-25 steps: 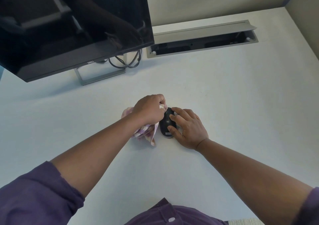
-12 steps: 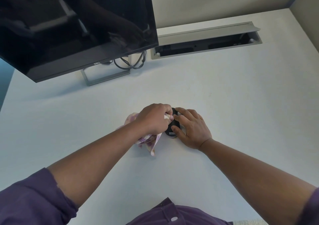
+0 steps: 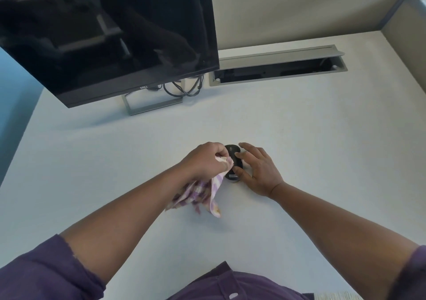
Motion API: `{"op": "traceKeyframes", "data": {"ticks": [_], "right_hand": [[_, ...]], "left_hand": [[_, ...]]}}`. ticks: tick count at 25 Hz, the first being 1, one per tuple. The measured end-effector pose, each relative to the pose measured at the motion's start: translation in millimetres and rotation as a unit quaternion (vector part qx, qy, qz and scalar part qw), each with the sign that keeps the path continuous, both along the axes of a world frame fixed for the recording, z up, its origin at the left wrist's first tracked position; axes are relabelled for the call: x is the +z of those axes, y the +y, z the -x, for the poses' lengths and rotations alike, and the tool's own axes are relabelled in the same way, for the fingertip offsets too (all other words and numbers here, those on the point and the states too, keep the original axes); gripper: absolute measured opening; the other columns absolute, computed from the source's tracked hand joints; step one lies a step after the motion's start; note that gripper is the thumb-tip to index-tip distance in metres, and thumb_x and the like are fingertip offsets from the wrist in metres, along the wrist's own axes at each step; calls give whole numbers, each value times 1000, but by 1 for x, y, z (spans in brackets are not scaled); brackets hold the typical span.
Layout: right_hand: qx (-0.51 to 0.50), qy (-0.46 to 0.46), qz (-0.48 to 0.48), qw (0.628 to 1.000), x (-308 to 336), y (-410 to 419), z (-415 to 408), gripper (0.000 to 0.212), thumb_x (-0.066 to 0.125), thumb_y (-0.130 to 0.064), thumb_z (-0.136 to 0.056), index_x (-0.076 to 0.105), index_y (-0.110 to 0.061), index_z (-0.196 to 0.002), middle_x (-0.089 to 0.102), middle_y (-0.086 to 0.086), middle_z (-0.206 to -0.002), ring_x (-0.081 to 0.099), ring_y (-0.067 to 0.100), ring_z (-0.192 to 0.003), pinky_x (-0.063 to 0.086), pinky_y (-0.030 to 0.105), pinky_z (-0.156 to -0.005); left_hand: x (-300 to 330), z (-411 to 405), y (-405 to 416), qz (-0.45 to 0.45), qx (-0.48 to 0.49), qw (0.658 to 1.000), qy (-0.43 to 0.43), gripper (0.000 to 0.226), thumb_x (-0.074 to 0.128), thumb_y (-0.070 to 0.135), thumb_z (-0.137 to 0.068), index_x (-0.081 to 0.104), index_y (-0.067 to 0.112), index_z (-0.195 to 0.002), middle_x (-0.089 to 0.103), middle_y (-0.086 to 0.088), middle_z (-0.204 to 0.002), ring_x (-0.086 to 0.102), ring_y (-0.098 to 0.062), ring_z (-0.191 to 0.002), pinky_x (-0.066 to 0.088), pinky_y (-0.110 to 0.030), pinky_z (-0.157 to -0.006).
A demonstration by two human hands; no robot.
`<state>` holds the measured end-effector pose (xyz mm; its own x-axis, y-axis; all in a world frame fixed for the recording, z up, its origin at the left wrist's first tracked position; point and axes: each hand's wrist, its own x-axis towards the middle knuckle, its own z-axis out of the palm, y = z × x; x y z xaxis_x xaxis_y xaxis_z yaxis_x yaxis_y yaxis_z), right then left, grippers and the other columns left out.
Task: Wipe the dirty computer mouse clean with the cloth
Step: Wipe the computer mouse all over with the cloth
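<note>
The black mouse [image 3: 233, 162] sits on the white desk [image 3: 322, 150] about midway between its side edges and nearer my edge than the far one, where the monitor [image 3: 110, 37] stands. My left hand [image 3: 202, 161] has its grip closed around a bunch of the purple-and-cream checked cloth [image 3: 202, 193], with a small fold pinched out at my fingertips and touching the mouse's left flank; the rest of the cloth hangs loose under my wrist onto the desk. My right hand [image 3: 258, 168] is not closed on anything: its grip is spread, thumb against the near end of the mouse and forefinger on its top, pinning it down. To do this wipe well, I judge I should keep that right-hand brace firm so the mouse does not skate, press the folded pad flat, not only its tip, and draw it along the flank and over the top. My bracing fingers cover part of the shell, so I would need to shift them to reach beneath. How much dirt is left, I cannot tell from here.
</note>
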<state>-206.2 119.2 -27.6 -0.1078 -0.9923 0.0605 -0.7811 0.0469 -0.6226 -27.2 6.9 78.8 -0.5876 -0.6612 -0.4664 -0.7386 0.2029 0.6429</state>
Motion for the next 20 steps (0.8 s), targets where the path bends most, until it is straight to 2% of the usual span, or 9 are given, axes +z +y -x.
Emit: {"op": "traceKeyframes", "data": {"ticks": [3, 5, 8, 11, 13, 15, 17, 19, 20], "right_hand": [[-39, -41, 18, 998, 16, 6, -4, 48, 50, -47, -94, 62, -18, -130, 50, 4, -151, 47, 29, -130, 41, 41, -104], [-101, -133, 37, 985, 32, 9, -14, 42, 51, -48, -92, 66, -20, -119, 62, -4, -131, 56, 19, -115, 46, 34, -92], [-142, -382, 2, 913, 63, 9, -34, 41, 58, -57, -88, 68, -20, -102, 71, -13, -97, 65, 7, -87, 49, 24, -75], [-96, -507, -52, 855, 83, 7, -44, 56, 66, -58, -92, 62, -10, -118, 73, 5, -100, 71, 20, -92, 56, 33, -77], [-42, -534, -65, 842, 91, 8, -44, 56, 70, -43, -95, 54, -4, -131, 68, 20, -110, 70, 31, -100, 56, 43, -85], [-40, -531, -94, 841, 97, 12, -36, 62, 78, -29, -90, 46, -9, -138, 67, 17, -121, 70, 28, -108, 58, 43, -90], [-44, -503, -123, 855, 104, 17, -26, 67, 82, -19, -84, 43, -20, -138, 69, 12, -122, 73, 27, -107, 61, 42, -88], [-49, -442, -131, 886, 109, 20, -13, 67, 80, -14, -81, 42, -28, -134, 74, 3, -110, 75, 23, -98, 63, 38, -80], [-57, -395, -130, 908, 113, 20, -7, 67, 78, -16, -79, 42, -33, -132, 74, -2, -107, 75, 21, -97, 62, 37, -79]], "left_hand": [[13, -5, -5, -39, 52, 997, 46, 15, 78, 40, -87, 71, 27, -91, 73, 11, -94, 66, -9, -85, 51, -27, -75], [20, -4, -6, -78, 88, 990, 84, 19, 80, 38, -87, 72, 23, -93, 72, 9, -91, 64, -9, -78, 49, -25, -73], [27, 2, 3, -144, 123, 970, 149, 28, 78, 38, -90, 68, 15, -102, 70, 1, -94, 64, -15, -80, 54, -32, -79], [30, 12, 15, -187, 152, 949, 202, 13, 70, 28, -98, 61, 19, -102, 62, -1, -93, 60, -15, -75, 51, -26, -64], [30, 19, 24, -224, 189, 926, 238, 16, 68, 29, -99, 59, 17, -105, 60, -3, -93, 60, -16, -76, 51, -28, -67], [27, 23, 31, -270, 220, 900, 261, 24, 70, 32, -97, 58, 15, -108, 62, -5, -96, 62, -22, -82, 52, -37, -77], [25, 23, 33, -303, 236, 882, 274, 25, 72, 32, -96, 58, 16, -108, 65, -2, -95, 65, -21, -81, 54, -35, -70], [20, 24, 30, -282, 238, 887, 277, 16, 70, 29, -98, 59, 19, -105, 67, 2, -92, 65, -16, -76, 54, -28, -61], [16, 23, 28, -241, 241, 901, 267, 10, 68, 25, -99, 59, 20, -102, 69, 2, -92, 65, -15, -78, 53, -27, -62]]}}
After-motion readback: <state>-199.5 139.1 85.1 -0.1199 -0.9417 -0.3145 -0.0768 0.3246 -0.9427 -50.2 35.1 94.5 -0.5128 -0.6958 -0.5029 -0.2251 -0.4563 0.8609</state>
